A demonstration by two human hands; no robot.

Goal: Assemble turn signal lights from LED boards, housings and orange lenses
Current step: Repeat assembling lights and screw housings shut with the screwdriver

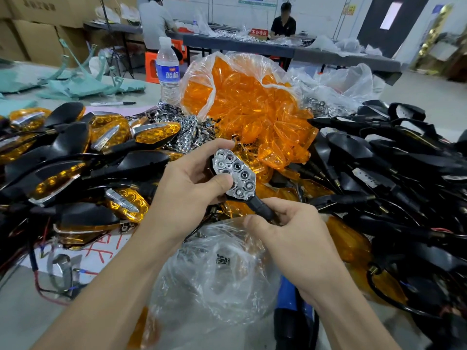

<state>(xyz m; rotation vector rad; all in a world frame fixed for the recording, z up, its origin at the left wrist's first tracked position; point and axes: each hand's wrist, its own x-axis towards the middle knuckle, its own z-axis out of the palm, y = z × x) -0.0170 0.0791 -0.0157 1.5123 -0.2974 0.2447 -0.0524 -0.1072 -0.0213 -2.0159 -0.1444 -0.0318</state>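
Note:
I hold a black turn signal housing (261, 209) over the table's middle; a chrome reflector (236, 176) with several round cells sits in it, facing up, with no lens on it. My left hand (187, 183) grips the housing's head, thumb pressed on the reflector's lower left edge. My right hand (288, 228) pinches the black stem below. Loose orange lenses (255, 114) spill from a clear bag just behind. Bare chrome reflectors (185, 132) lie in a heap left of that bag.
Finished lights with orange lenses (75, 160) pile up on the left. Empty black housings with wires (379, 168) fill the right. A clear bag (217, 274) lies below my hands, a blue-black tool (290, 311) beside it. A water bottle (167, 72) stands behind. Two people work at far tables.

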